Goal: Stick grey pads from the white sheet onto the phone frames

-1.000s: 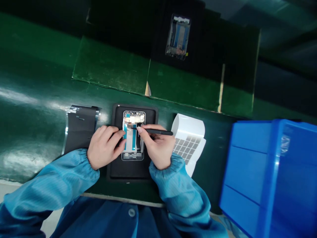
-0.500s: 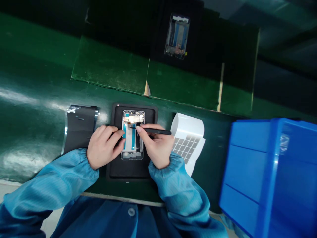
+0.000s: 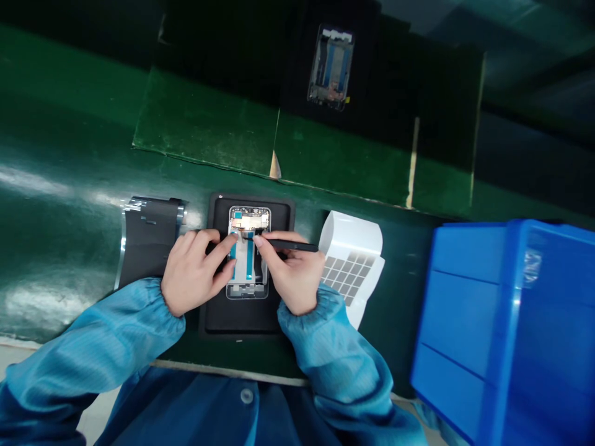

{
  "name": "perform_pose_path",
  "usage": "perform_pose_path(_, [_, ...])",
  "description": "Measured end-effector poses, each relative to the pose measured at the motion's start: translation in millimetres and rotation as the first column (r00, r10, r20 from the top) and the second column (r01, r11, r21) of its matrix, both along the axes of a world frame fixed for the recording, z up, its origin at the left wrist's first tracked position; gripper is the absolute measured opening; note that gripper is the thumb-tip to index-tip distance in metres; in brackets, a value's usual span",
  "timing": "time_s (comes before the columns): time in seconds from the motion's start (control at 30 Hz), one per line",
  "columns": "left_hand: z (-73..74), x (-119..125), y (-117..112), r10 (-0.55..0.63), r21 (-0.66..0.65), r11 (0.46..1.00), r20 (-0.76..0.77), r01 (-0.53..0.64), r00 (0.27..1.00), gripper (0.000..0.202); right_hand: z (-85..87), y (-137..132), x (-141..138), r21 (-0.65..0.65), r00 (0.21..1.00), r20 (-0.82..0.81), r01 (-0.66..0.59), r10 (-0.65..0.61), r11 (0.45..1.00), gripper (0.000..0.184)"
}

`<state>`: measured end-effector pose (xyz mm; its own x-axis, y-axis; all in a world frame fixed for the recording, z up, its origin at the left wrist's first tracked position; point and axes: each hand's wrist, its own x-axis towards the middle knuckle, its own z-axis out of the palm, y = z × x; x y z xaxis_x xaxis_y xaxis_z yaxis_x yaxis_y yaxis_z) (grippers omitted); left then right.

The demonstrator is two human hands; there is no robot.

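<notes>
Black tweezers (image 3: 290, 245), pinched in the right hand (image 3: 295, 275), touch their tip to the upper part of the open phone frame (image 3: 249, 253), which lies on a dark mat (image 3: 251, 319) near the green table's (image 3: 69, 186) front edge. The left hand (image 3: 195, 272) steadies the frame's left side, forefinger pressing beside the tip. Blue strips already lie inside; the placing looks unfinished.

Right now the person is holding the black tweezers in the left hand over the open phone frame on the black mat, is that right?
Not quite: the head view shows the black tweezers in the right hand, not the left. The left hand rests its fingers on the open phone frame, which does lie on the black mat.
</notes>
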<state>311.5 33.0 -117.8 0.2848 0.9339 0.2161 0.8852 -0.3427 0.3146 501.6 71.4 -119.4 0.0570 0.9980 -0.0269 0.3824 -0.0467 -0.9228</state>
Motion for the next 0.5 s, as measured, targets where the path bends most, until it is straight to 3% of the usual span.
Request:
perform_pose_path(0.3, [3.3, 1.4, 1.0, -0.011, -0.062, 0.998, -0.127, 0.003, 0.992, 0.044, 0.1, -2.1, -1.7, 0.029, 1.0, 0.012, -0.001, 0.001, 1.0, 0.011])
perform_pose_path(0.5, [7.4, 3.2, 0.2, 0.003, -0.055, 0.998, -0.184, -0.013, 0.983, 0.043, -3.5, -3.0, -0.8, 0.018, 0.997, -0.065, 0.043, -0.041, 0.999, 0.013])
